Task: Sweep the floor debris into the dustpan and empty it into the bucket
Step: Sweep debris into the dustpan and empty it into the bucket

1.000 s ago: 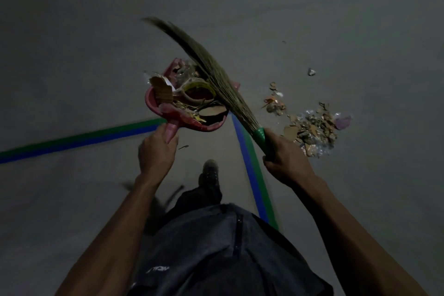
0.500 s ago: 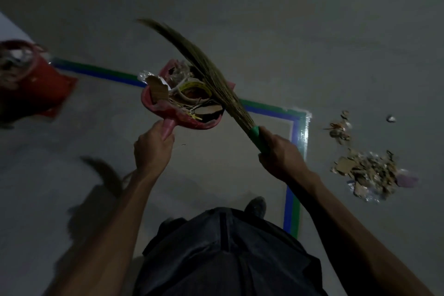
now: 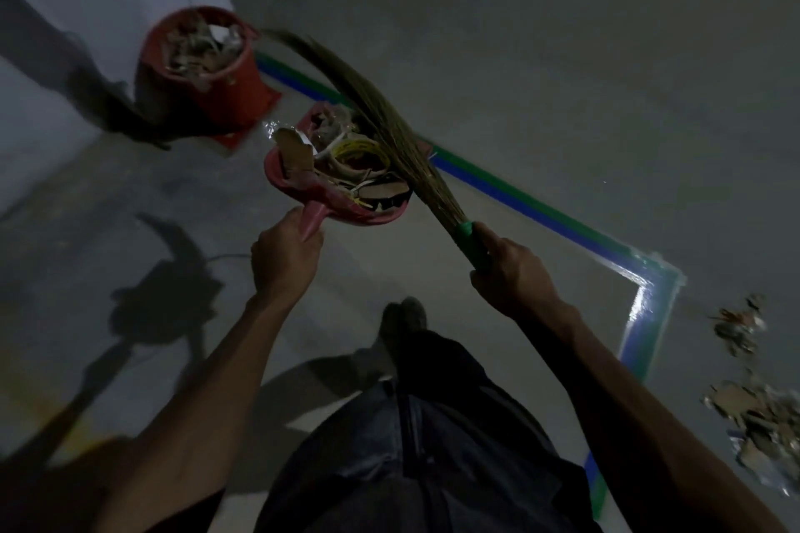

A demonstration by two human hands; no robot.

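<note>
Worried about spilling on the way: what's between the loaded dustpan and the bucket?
In the head view, only bare grey floor separates the dustpan from the bucket; the broom bristles arch over the dustpan.

Left hand [image 3: 285,255] is covering most of the dustpan [image 3: 281,173] handle; only the top bit is showing. Broom [image 3: 389,130] bristles are lying across the pan's far-right rim, hiding it, and the right hand [image 3: 511,273] is wrapping the green grip's lower end. Broom tip is smearing w/ motion blur near the bucket [image 3: 233,82]. Bucket contents are too blurry to ID; its left side is sinking into shadow. Floor debris [image 3: 753,407] is getting cut off by the right edge, pieces too small & blurred to tell apart. Both forearms are running out of frame at the bottom. One shoe [image 3: 402,316] is showing, blurred; the rest is hiding behind dark clothing.
</note>
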